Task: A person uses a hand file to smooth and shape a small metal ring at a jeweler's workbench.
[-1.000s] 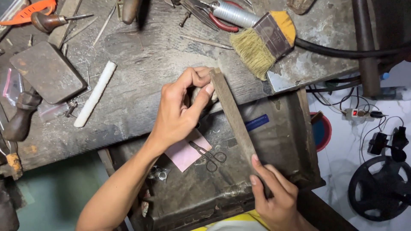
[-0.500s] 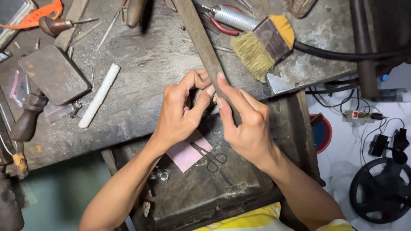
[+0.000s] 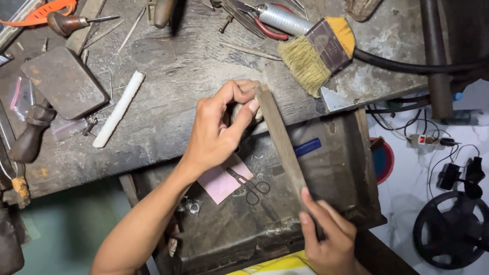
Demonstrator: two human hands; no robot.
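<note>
Wooden strip [image 3: 281, 140] between pinching fingers [image 3: 243, 111]

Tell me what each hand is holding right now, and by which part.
Right hand grips the long flat stick at its near end. Left hand pinches a small pale piece against the stick's far end; that piece is mostly hidden.

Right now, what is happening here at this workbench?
A person works at a worn wooden bench. The left hand pinches a small pale piece at the bench edge, and the right hand holds the near end of a long flat brown stick, whose far end lies against that piece. Below, an open drawer holds small scissors and a pink sheet. A brush lies on the bench.
</note>
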